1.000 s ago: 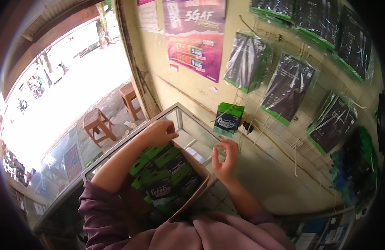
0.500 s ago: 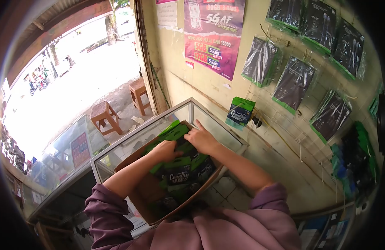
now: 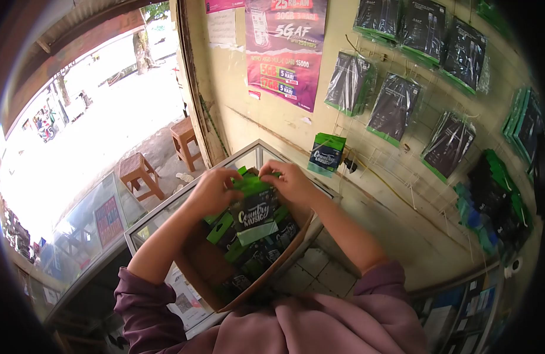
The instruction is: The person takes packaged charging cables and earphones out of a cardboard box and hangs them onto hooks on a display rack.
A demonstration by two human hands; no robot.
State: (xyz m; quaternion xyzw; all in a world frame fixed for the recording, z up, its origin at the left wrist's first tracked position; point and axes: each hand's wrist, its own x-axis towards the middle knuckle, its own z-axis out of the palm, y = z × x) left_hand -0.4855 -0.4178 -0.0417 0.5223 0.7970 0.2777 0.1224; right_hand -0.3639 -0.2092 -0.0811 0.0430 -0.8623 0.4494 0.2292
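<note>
A green and black "Country Music" packet (image 3: 253, 213) hangs upright over the cardboard box (image 3: 210, 283), pinched along its green top edge. My left hand (image 3: 218, 192) closes on the top left corner of this packet. On the other side, my right hand (image 3: 284, 180) grips its top right corner, fingers bent. Several similar green and black packets (image 3: 266, 253) lie in the box below. The box sits tilted on the glass display case (image 3: 160, 215), close to my body.
Packets of the same kind (image 3: 327, 154) hang on the wall behind the case. Clear-wrapped black packages (image 3: 393, 106) hang on hooks at the right. Two brown stools (image 3: 139, 172) stand outside at the left. A pink poster (image 3: 287, 53) is on the wall.
Both hands were at the packets inside the box; now they hold one packet raised above the others. The camera view has shifted slightly.
</note>
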